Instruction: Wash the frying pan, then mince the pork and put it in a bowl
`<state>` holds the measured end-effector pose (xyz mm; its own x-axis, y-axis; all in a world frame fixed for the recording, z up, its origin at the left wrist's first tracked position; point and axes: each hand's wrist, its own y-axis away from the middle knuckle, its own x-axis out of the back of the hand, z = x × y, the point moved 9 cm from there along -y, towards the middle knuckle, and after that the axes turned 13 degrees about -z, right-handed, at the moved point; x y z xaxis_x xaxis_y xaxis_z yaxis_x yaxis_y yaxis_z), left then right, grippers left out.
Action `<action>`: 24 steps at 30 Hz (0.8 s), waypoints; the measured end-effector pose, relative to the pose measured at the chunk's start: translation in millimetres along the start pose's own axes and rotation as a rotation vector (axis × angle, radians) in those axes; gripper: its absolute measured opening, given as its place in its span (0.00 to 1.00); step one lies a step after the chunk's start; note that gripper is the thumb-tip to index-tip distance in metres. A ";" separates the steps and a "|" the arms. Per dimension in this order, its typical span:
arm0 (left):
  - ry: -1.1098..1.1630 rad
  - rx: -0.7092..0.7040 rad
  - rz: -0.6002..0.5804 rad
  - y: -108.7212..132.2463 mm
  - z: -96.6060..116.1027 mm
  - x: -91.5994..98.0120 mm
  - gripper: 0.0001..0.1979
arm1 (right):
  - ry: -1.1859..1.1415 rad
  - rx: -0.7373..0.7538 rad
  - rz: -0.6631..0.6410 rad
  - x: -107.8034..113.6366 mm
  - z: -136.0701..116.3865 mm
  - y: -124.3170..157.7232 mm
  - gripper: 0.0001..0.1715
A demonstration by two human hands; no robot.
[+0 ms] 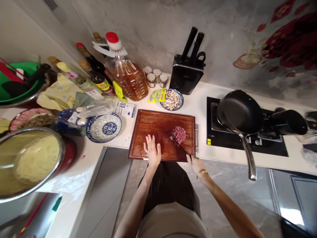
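Observation:
My left hand point(153, 152) is over the front edge of the wooden cutting board point(153, 122), fingers stretched out and apart, holding nothing. In my right hand point(195, 164), at the board's front right, is the handle of a dark knife point(182, 148), seen nearly edge-on. Its far end reaches the left side of a small mound of chopped red meat point(179, 135) on the right half of the board. Whether the blade touches the meat I cannot tell.
Behind the board stand a bowl of sliced mushrooms point(172, 100), a knife block point(187, 76) and a large oil jug point(130, 79). A patterned bowl point(104, 128) and a big metal pot point(60, 155) are left. A frying pan point(240, 112) sits on the stove, its handle overhanging the counter.

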<state>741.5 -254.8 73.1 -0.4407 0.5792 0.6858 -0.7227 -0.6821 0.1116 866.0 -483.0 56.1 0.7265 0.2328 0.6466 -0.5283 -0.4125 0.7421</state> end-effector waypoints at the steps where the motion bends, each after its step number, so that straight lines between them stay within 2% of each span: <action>1: -0.009 -0.008 -0.007 -0.1 0.7 -2.4 0.26 | 0.008 -0.004 0.001 0.9 1.9 0.5 0.22; 5: -0.033 -0.026 -0.021 2.3 1.2 -12.2 0.26 | 0.035 -0.025 0.007 2.2 8.9 6.6 0.24; 9: -0.039 -0.033 -0.048 5.9 -1.2 -20.4 0.27 | 0.065 -0.011 0.018 0.5 2.2 10.0 0.25; 14: -0.047 -0.027 -0.044 6.7 -6.8 -18.8 0.26 | 0.101 0.007 -0.001 -0.9 -5.2 -0.3 0.23; 24: -0.035 -0.019 -0.007 4.1 -6.7 -9.8 0.26 | 0.009 -0.026 0.072 13.5 13.0 -8.1 0.24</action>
<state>739.3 -260.3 62.1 -0.4170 0.5676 0.7099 -0.7360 -0.6691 0.1027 885.8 -487.9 56.6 0.6821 0.2110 0.7002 -0.5908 -0.4052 0.6977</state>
